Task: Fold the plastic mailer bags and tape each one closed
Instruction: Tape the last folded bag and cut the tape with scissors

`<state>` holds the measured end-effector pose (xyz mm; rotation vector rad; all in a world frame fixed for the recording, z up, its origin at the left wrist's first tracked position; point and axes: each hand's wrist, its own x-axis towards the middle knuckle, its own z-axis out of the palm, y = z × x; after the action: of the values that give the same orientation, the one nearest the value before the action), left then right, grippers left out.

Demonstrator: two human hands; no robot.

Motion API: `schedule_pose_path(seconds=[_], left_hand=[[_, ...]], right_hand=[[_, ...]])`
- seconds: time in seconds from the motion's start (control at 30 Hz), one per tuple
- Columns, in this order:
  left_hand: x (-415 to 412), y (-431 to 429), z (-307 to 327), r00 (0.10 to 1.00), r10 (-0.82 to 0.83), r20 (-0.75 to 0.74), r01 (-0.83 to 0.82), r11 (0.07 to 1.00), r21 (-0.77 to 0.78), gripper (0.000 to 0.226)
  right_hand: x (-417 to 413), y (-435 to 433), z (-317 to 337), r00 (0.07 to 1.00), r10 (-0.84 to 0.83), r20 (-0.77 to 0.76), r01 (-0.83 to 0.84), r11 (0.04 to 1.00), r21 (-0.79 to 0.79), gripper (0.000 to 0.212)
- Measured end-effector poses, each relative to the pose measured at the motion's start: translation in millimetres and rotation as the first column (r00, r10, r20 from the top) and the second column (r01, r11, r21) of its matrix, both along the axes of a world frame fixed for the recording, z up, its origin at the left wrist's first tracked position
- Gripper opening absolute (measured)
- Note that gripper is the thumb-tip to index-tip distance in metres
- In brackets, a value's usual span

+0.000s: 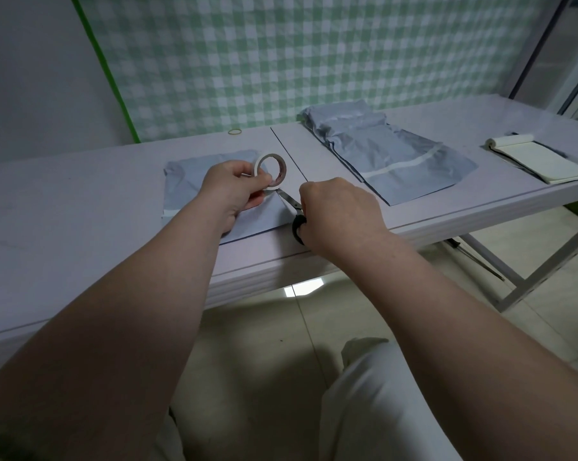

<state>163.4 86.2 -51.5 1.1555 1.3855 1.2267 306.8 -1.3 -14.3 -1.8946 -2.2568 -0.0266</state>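
Note:
A folded grey-blue mailer bag (194, 181) lies flat on the table in front of me. My left hand (234, 191) holds a small white roll of tape (271, 170) upright just above that bag, fingers pinching its lower rim. My right hand (339, 214) grips black-handled scissors (289, 202), whose blades point up-left toward the tape roll's underside. A pile of more grey mailer bags (387, 151) lies to the right, the top ones crumpled, the front ones flat with a white strip.
An open notepad (533, 158) sits near the table's right end. A rubber band (235, 131) lies at the back by the green checked wall cloth. The table's front edge (281, 261) runs just below my hands; my lap and tiled floor are beneath.

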Motion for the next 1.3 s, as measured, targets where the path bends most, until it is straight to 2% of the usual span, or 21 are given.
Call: schedule_pose_path(seconds=[0.33, 0.4, 0.47, 0.57, 0.63, 0.73, 0.8, 0.87, 1.0, 1.1, 1.13, 1.17, 1.2, 1.3], left_hand=[[0, 0, 1, 1.000, -0.010, 0.001, 0.010, 1.000, -0.022, 0.012], [0, 1, 2, 1.000, -0.003, 0.010, 0.004, 0.999, -0.043, 0.010], [-2, 2, 5, 0.999, 0.008, 0.042, -0.005, 0.997, -0.071, 0.010], [2, 6, 12, 0.997, 0.054, 0.049, -0.051, 0.996, -0.070, 0.012], [9, 9, 17, 0.997, 0.070, 0.019, -0.069, 0.996, -0.050, 0.020], [23, 13, 24, 0.997, 0.015, -0.081, -0.019, 0.999, -0.045, 0.019], [31, 17, 25, 0.987, -0.033, -0.160, 0.020, 0.997, -0.076, 0.015], [39, 22, 25, 0.952, -0.084, -0.294, 0.060, 0.994, -0.091, 0.009], [49, 25, 26, 0.855, -0.107, -0.508, 0.079, 0.994, -0.076, 0.010], [46, 22, 32, 0.737, -0.043, -0.675, 0.116, 0.991, 0.064, 0.022], [42, 20, 35, 0.692, -0.009, -0.722, 0.131, 0.985, 0.113, 0.018], [37, 16, 39, 0.657, 0.037, -0.753, 0.127, 0.979, 0.160, 0.017], [31, 13, 41, 0.632, 0.086, -0.771, 0.101, 0.976, 0.191, 0.028], [7, 0, 39, 0.529, 0.140, -0.837, 0.040, 0.981, 0.190, 0.038]], right_hand=[[0, 7, -1, 1.000, 0.017, 0.001, -0.017, 1.000, -0.002, 0.021], [4, 9, -2, 1.000, 0.009, -0.008, -0.009, 1.000, 0.005, 0.015], [9, 13, -4, 0.999, -0.032, -0.040, 0.032, 0.999, 0.007, 0.007], [18, 23, -5, 0.987, -0.134, -0.089, 0.134, 0.991, -0.005, 0.012], [25, 33, -6, 0.972, -0.201, -0.124, 0.202, 0.979, -0.001, 0.013], [33, 47, -9, 0.959, -0.249, -0.137, 0.252, 0.968, 0.004, 0.010], [37, 55, -11, 0.953, -0.273, -0.131, 0.274, 0.962, -0.004, 0.018], [39, 60, -12, 0.949, -0.294, -0.118, 0.295, 0.956, -0.008, 0.021], [41, 66, -10, 0.952, -0.294, -0.088, 0.292, 0.956, -0.033, 0.022], [38, 66, -9, 0.956, -0.283, -0.083, 0.281, 0.959, -0.031, 0.023], [36, 65, -7, 0.956, -0.279, -0.090, 0.280, 0.960, -0.007, 0.023], [33, 65, -6, 0.961, -0.260, -0.099, 0.264, 0.964, 0.033, 0.024], [29, 65, -5, 0.970, -0.221, -0.103, 0.230, 0.970, 0.083, 0.024], [4, 63, -6, 0.989, -0.011, -0.150, 0.041, 0.980, 0.196, 0.028]])
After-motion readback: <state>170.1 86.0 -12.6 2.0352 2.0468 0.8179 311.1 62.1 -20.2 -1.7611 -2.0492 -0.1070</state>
